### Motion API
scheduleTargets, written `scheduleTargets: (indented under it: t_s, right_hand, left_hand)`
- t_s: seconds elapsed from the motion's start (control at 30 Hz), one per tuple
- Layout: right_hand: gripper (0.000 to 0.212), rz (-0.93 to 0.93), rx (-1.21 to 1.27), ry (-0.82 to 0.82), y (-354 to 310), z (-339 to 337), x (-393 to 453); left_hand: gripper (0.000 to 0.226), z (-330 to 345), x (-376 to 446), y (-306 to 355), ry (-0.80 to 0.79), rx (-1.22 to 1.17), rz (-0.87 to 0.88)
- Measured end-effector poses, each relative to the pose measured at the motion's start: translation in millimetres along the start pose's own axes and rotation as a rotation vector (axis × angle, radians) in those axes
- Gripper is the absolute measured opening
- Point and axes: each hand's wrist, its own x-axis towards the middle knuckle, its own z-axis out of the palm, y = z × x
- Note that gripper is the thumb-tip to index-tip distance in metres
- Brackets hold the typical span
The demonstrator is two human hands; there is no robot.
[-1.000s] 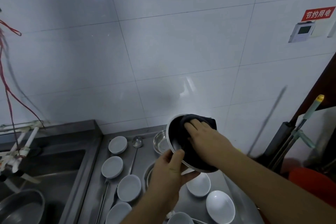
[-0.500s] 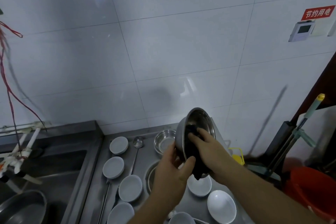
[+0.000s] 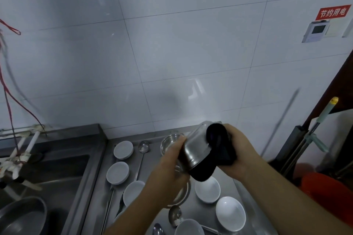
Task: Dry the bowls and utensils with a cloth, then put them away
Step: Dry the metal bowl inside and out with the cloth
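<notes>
Tilting above the steel counter (image 3: 235,192), the round stainless-steel bowl (image 3: 194,147) shows its outer underside to the camera. The left hand (image 3: 170,168) grips its lower left rim with curled fingers, forearm rising from the bottom edge. The right hand (image 3: 236,150) clamps a dark cloth (image 3: 219,149) against the bowl's right side, fingers wrapped round the bunched fabric, forearm entering from the lower right. White ceramic bowls (image 3: 208,190) and steel ladles (image 3: 143,147) lie on the counter beneath. A sink (image 3: 63,170) sits at the left.
</notes>
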Motion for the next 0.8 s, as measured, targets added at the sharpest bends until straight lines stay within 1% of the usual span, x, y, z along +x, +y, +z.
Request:
scheduleTargets:
  t_s: [0.07,0.1,0.13,0.17,0.2,0.27,0.3,0.33,0.37,0.43,0.5,0.57,0.67,0.73,0.8]
  right_hand:
    - [0.014,-0.029,0.019,-0.015,4.2,-5.5,0.8]
    - [0.015,-0.044,0.042,-0.032,5.0,-7.5,0.8]
    - [0.014,-0.058,0.065,-0.050,5.7,-9.1,1.1]
    - [0.014,-0.069,0.088,-0.065,6.1,-10.5,2.0]
    - [0.017,-0.076,0.106,-0.078,6.7,-12.2,3.6]
    - [0.021,-0.082,0.122,-0.089,9.2,-15.3,6.1]
    - [0.021,-0.084,0.123,-0.086,10.8,-16.6,6.8]
    - [0.021,-0.086,0.125,-0.079,12.7,-17.9,7.6]
    - [0.021,-0.082,0.131,-0.073,14.8,-18.7,7.9]
    - [0.024,-0.057,0.146,-0.071,20.1,-19.2,6.8]
    - [0.029,-0.025,0.156,-0.071,26.7,-18.6,4.1]
    - [0.032,-0.005,0.162,-0.043,32.7,-18.4,0.3]
    - [0.038,0.019,0.163,0.051,39.2,-22.2,-7.0]
    - [0.046,0.050,0.170,0.125,45.2,-27.8,-11.4]
    - [0.053,0.091,0.135,0.186,52.5,-34.8,-14.0]
  left_hand:
    - [0.097,-3.2,4.0,-4.4,0.094,0.009,0.012]
    - [0.091,-4.0,5.8,-4.8,0.165,-0.028,-0.029]
    - [0.079,-3.9,5.9,-5.0,0.238,-0.089,-0.112]
    - [0.063,-2.7,5.8,-5.4,0.284,-0.188,-0.230]
    - [0.049,-1.8,5.3,-3.9,0.302,-0.344,-0.378]
    - [0.025,1.8,5.8,-0.6,0.276,-0.815,-0.651]
    - [0.025,3.1,6.0,3.1,0.247,-1.028,-0.726]
    - [0.032,3.8,6.3,7.3,0.222,-1.175,-0.767]
    - [0.037,4.1,6.5,11.7,0.210,-1.280,-0.782]
    - [0.036,4.8,6.7,19.3,0.214,-1.401,-0.754]
    - [0.025,5.1,8.3,23.1,0.253,-1.421,-0.721]
    - [0.019,4.5,11.0,22.8,0.296,-1.436,-0.731]
    - [0.024,-5.1,14.5,24.0,0.351,-1.508,-0.699]
    - [0.025,-16.4,17.3,24.0,0.385,-1.544,-0.642]
    - [0.024,-28.6,20.0,24.4,0.388,-1.532,-0.579]
